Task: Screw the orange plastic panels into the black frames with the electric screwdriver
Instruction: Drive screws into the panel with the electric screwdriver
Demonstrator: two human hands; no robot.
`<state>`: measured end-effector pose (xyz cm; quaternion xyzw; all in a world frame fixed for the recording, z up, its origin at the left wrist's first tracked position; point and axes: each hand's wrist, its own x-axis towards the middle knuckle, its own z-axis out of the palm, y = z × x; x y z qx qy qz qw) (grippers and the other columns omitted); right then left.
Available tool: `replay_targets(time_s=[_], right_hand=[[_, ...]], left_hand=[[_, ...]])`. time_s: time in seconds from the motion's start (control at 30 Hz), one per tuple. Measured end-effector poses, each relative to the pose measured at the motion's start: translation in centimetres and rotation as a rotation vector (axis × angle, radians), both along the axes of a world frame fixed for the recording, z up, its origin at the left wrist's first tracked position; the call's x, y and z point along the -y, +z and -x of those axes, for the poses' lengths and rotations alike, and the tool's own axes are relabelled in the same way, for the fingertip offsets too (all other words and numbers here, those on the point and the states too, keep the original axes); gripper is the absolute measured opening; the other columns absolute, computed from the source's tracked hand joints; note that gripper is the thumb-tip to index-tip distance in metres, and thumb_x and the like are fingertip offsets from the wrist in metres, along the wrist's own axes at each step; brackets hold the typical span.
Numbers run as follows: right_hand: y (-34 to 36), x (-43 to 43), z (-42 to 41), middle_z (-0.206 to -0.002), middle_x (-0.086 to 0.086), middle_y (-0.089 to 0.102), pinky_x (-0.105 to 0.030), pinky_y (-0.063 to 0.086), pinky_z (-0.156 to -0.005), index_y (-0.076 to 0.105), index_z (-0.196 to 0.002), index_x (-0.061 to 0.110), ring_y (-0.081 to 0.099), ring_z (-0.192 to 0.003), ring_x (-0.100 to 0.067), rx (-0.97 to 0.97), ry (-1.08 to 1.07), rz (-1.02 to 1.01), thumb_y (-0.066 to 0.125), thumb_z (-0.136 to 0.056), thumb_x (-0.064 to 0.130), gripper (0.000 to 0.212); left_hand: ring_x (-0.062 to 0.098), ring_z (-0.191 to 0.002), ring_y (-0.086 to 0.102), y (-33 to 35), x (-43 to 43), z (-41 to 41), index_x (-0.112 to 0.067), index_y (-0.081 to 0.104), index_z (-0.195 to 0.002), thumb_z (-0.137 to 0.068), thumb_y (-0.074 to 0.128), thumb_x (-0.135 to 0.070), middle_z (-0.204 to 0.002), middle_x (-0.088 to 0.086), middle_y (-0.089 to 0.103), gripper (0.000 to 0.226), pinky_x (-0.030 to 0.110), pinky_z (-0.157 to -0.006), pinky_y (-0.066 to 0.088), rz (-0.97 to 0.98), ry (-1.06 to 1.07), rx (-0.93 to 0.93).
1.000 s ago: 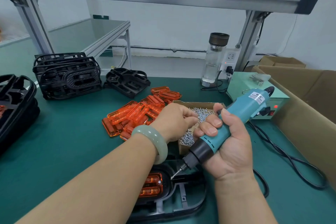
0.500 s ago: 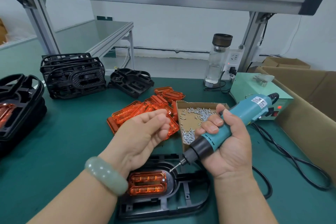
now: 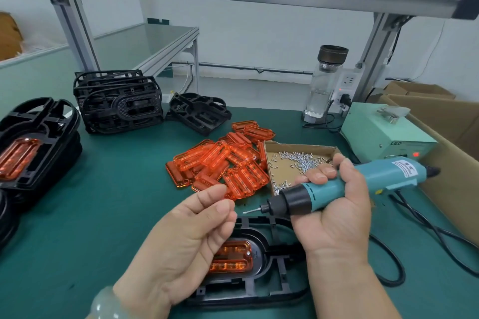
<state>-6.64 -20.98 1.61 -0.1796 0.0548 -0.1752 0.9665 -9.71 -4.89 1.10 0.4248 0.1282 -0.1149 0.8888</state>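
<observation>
While the right hand grips the screwdriver over green matting, the left hand pinches, contents unclear

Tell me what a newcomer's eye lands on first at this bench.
The heap of translucent orange plastic panels at the middle of the green bench catches the eye first. Next, the teal electric screwdriver gripped in the right hand, its bit pointing left above a black plastic frame at the near edge with one orange panel seated in it.
</observation>
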Motion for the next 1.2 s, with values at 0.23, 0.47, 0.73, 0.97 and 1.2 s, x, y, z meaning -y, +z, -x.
replay_targets(time_s=[0.23,0.47,0.73,0.97,1.2], right_hand=[[0.19,-0.21,0.34,-0.063,0.012,0.047,-0.02,0.047,-0.055,0.053,-0.083,0.023,0.047,-0.049,-0.004,0.003,-0.038,0.009,0.06,-0.085,0.023,0.007],[0.39,-0.52,0.68,-0.063,0.011,0.046,-0.019,0.047,-0.056,0.054,-0.084,0.024,0.047,-0.049,-0.003,0.034,-0.043,0.047,0.059,-0.083,0.025,0.005],[0.36,-0.62,0.62,-0.063,0.012,0.046,-0.018,0.047,-0.056,0.053,-0.083,0.024,0.047,-0.049,-0.003,0.034,-0.051,0.056,0.058,-0.085,0.024,0.005],[0.31,-0.64,0.71,-0.064,0.012,0.046,-0.018,0.047,-0.057,0.053,-0.083,0.025,0.046,-0.05,-0.003,0.028,-0.057,0.053,0.056,-0.09,0.024,0.008],[0.38,-0.73,0.78,-0.063,0.012,0.047,-0.018,0.047,-0.057,0.053,-0.082,0.024,0.047,-0.049,-0.003,0.038,-0.061,0.065,0.057,-0.089,0.023,0.009]], left_hand=[[0.01,-0.049,0.059,0.37,0.4,0.5,-0.011,0.075,-0.063,-0.065,0.065,-0.01,-0.063,0.008,0.065,0.01,0.016,-0.042,0.049,0.002,-0.11,-0.014],[0.013,-0.049,0.062,0.64,0.43,0.79,-0.008,0.076,-0.065,-0.06,0.065,-0.008,-0.065,0.012,0.066,0.012,0.016,-0.042,0.051,0.046,-0.204,-0.055],[0.013,-0.05,0.062,0.51,0.24,0.83,-0.009,0.076,-0.067,-0.063,0.065,-0.009,-0.066,0.012,0.066,0.012,0.017,-0.043,0.051,0.062,-0.227,-0.041],[0.013,-0.051,0.062,0.2,0.27,0.82,-0.007,0.076,-0.067,-0.063,0.066,-0.01,-0.068,0.012,0.066,0.011,0.017,-0.043,0.051,0.036,-0.226,-0.023],[0.012,-0.051,0.061,-0.07,0.29,0.83,-0.01,0.076,-0.068,-0.065,0.066,-0.013,-0.067,0.011,0.066,0.011,0.017,-0.043,0.05,-0.021,-0.221,0.039]])
